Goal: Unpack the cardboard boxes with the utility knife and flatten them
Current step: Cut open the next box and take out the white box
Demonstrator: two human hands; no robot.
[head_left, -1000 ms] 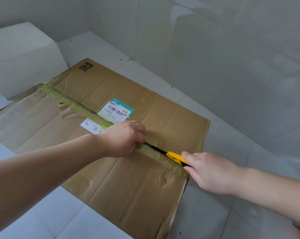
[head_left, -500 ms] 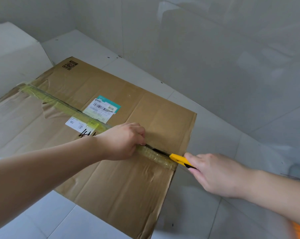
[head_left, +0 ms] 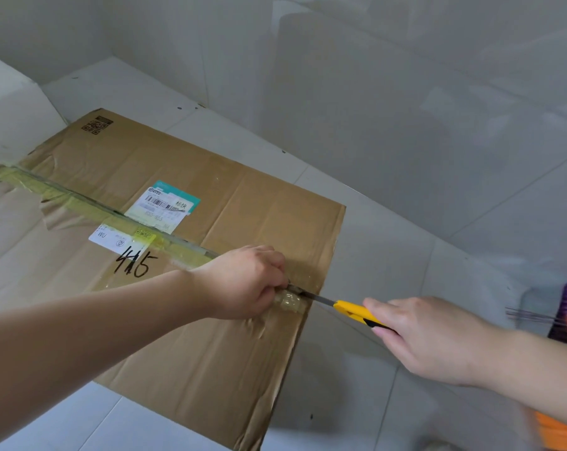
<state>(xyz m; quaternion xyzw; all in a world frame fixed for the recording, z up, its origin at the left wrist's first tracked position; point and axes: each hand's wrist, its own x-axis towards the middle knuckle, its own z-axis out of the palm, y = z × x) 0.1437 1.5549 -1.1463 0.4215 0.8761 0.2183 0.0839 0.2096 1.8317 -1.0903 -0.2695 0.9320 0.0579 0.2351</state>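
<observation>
Right hand (head_left: 428, 340) closed round the yellow-handled utility knife (head_left: 353, 310); its blade tip lies at the near end of the taped seam. Left hand (head_left: 246, 281) fisted, knuckles pressing down on the yellowed tape strip (head_left: 80, 205) just beside the blade; whether it pinches anything cannot be told. The flattened brown cardboard box (head_left: 243, 362) lies on the pale tiled floor (head_left: 357, 385). A white barcode label (head_left: 163, 206) sits beyond the seam.

two bare forearms, no sleeves (none visible), unadorned hands (head_left: 243, 281)
</observation>
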